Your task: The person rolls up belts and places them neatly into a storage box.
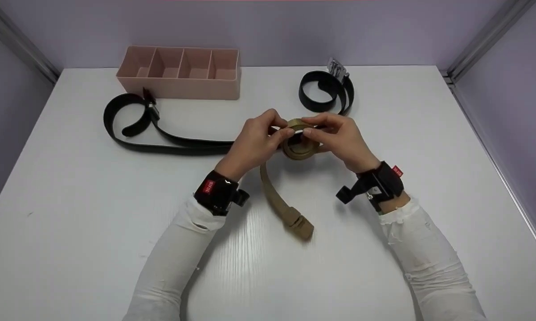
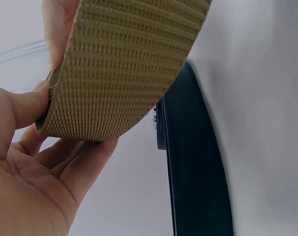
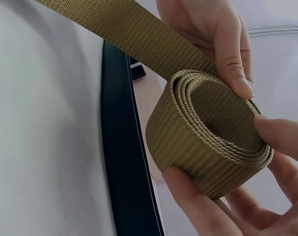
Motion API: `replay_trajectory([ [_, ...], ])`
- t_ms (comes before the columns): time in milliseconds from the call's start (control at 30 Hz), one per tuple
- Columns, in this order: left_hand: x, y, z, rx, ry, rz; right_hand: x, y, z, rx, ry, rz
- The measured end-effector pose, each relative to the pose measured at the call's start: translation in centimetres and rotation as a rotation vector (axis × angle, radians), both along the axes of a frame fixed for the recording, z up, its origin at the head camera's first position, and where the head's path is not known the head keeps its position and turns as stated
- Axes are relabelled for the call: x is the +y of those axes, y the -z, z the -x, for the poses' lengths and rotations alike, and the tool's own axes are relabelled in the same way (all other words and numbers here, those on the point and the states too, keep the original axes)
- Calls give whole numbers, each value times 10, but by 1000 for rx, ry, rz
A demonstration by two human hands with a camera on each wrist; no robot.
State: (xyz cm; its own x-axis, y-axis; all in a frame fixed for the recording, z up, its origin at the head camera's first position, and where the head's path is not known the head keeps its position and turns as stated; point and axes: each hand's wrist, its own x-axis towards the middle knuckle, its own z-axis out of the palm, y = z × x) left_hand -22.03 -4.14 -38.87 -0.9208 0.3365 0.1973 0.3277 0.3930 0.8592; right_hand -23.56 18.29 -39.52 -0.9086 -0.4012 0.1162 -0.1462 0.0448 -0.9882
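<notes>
Tan webbing belt [image 3: 208,142] coiled, pinched by left hand [image 1: 254,142], right hand [image 1: 339,138]; buckle end only in head view.

From the head view, the hands cover most of the rolled part of the tan belt [image 1: 300,145] and the near end of the long black belt [image 1: 169,141]. The left wrist view cuts off the tan belt's webbing at the top edge. The metal buckle [image 1: 337,67] on the far coiled black belt [image 1: 325,91] is too small to make out, perhaps a clamp type.
</notes>
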Motion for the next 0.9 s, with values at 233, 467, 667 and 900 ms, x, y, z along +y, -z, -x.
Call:
replay_trajectory([
  [233,1,1,1,-38,-3,-57,-2,0,-1,25,26,27],
  [467,1,-2,0,-46,-25,-112,-6,3,-2,-46,83,162],
  [667,1,-1,0,-12,-49,-86,-7,4,-3,-102,110,215],
  [900,0,-1,1,54,-29,-63,-3,1,-1,-50,60,118],
])
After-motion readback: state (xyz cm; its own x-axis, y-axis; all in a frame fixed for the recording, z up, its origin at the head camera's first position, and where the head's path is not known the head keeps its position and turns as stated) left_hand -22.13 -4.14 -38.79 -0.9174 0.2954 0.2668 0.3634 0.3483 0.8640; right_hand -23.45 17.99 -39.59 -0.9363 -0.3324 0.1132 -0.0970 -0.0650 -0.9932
